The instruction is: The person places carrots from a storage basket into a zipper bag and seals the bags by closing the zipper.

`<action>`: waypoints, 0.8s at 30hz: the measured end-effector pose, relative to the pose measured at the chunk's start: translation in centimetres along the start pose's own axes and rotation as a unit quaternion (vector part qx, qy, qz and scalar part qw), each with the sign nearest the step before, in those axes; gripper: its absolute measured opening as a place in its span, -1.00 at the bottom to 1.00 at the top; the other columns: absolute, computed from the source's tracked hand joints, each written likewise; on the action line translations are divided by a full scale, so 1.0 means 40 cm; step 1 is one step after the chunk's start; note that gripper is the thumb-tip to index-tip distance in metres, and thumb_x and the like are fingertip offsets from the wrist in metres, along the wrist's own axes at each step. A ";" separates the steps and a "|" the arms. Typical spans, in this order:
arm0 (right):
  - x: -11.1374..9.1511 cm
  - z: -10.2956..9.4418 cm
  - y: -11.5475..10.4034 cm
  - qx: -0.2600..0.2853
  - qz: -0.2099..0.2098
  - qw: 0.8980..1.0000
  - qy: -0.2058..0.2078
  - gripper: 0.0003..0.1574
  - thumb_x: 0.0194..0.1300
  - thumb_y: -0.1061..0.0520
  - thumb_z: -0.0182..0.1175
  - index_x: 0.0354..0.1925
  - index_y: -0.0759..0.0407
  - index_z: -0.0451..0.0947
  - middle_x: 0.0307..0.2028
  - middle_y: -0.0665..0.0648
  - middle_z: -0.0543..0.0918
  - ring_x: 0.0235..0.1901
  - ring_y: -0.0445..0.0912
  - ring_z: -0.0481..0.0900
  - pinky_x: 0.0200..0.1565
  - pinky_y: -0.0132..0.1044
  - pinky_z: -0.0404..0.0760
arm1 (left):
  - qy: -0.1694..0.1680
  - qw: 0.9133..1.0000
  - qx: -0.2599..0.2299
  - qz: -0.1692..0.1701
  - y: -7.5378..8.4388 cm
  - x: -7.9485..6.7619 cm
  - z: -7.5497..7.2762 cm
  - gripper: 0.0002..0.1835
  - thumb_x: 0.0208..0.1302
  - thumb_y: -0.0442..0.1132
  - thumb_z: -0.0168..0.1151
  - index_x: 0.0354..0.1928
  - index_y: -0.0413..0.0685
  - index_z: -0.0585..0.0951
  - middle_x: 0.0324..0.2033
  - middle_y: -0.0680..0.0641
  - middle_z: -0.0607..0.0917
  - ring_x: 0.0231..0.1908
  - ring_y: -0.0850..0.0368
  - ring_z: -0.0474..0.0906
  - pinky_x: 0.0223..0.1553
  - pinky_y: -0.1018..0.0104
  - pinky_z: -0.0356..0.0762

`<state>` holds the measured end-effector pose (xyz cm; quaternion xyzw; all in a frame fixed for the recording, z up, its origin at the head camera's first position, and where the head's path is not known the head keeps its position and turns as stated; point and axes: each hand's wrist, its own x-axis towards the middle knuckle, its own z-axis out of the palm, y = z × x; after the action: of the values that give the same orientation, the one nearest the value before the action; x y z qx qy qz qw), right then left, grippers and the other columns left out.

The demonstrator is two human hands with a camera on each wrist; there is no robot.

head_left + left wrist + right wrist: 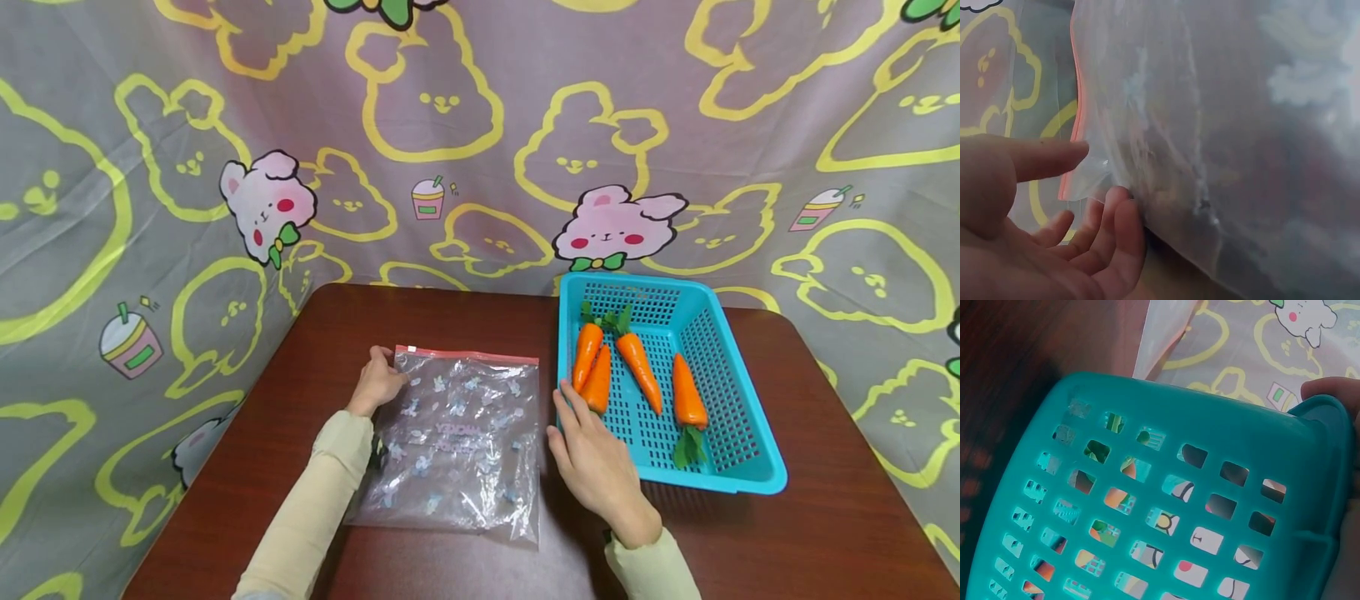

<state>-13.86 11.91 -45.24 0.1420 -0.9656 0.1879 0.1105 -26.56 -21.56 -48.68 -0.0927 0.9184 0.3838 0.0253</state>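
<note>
A clear zip bag (457, 442) with a red top strip and small printed figures lies flat on the table. My left hand (378, 382) is at its upper left corner. In the left wrist view, the left hand's (1066, 219) thumb and bent fingers stand apart beside the bag's edge (1172, 156), fingertips touching the plastic. My right hand (596, 467) rests with fairly straight fingers at the left rim of a blue basket (742, 358). The right wrist view shows the basket's slotted wall (1222, 431) and a fingertip (1329, 387) at its rim. Several carrots (637, 371) lie inside the basket.
The brown table (465, 321) carries the bag at the middle and the basket at the right. A printed cloth (450, 125) with rabbit and bear figures hangs behind and on both sides of the table.
</note>
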 end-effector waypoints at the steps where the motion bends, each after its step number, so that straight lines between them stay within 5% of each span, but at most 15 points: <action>1: 0.000 0.000 0.000 0.000 -0.001 1.000 0.001 -0.33 0.45 -0.05 0.00 0.41 0.17 0.23 0.44 0.09 0.24 0.13 0.10 0.54 -0.58 -0.38 0.37 | 0.000 1.000 0.000 -0.005 0.001 0.001 -0.001 -0.39 0.22 -0.27 0.19 0.23 -0.31 0.18 -0.16 -0.32 0.61 -0.11 -0.16 0.56 -0.02 -0.03 0.49; 8: 0.000 -0.002 0.000 0.002 -0.002 1.000 -0.001 -0.32 0.45 -0.06 -0.01 0.42 0.17 0.22 0.45 0.09 0.22 0.15 0.11 0.53 -0.58 -0.38 0.38 | 0.000 0.999 0.030 -0.012 0.002 0.003 -0.003 -0.60 0.31 -0.20 0.09 0.09 -0.32 0.42 -0.03 -0.35 0.58 -0.01 -0.21 0.50 0.02 -0.04 0.46; 13: -0.001 -0.002 0.001 0.002 -0.001 1.000 -0.002 -0.32 0.45 -0.06 -0.01 0.42 0.17 0.21 0.45 0.09 0.22 0.15 0.10 0.53 -0.59 -0.39 0.37 | 0.017 0.999 0.047 0.000 0.002 -0.001 -0.006 -0.75 0.33 -0.20 0.05 -0.15 -0.27 0.57 -0.24 -0.25 0.63 -0.19 -0.12 0.51 -0.15 0.06 0.46; 24: -0.001 -0.002 0.000 0.001 -0.004 1.000 0.002 -0.33 0.46 -0.06 -0.01 0.42 0.16 0.21 0.45 0.09 0.23 0.10 0.10 0.56 -0.65 -0.44 0.26 | 0.047 0.998 0.044 0.007 0.012 -0.005 -0.014 -0.76 0.32 -0.21 0.12 -0.13 -0.21 0.64 -0.39 -0.14 0.72 -0.49 0.11 0.65 -0.41 0.28 0.44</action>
<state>-13.80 11.95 -45.17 0.1459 -0.9644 0.1891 0.1135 -26.45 -21.58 -47.92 -0.1033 0.9352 0.3382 -0.0163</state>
